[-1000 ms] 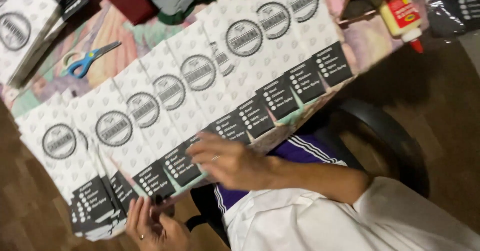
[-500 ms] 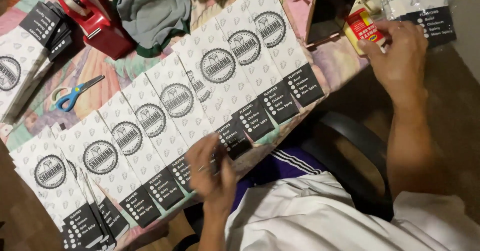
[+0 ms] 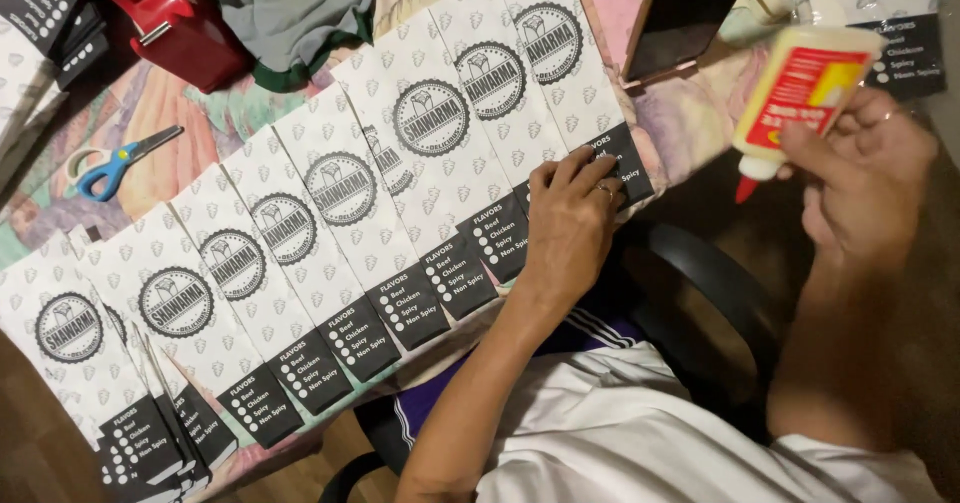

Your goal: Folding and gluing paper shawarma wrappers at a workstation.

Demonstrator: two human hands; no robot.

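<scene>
Glue work is in hand: the right hand (image 3: 865, 178) is closed around a white plastic glue bottle with a red nozzle (image 3: 800, 93), tipped nozzle-down just off the table edge. The left hand (image 3: 572, 225) lies flat, fingers spread and gripping nothing, pressing the black bottom flap of the last white printed paper bag (image 3: 560, 73) in the overlapping row. A thin, even line along that flap, with the bag pinned firmly, would likely keep neighbouring bags clean.

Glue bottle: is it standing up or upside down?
Upside down, tilted. The right hand holds the glue bottle with its red tip pointing down, off the table edge. The left hand presses a paper bag.
</scene>
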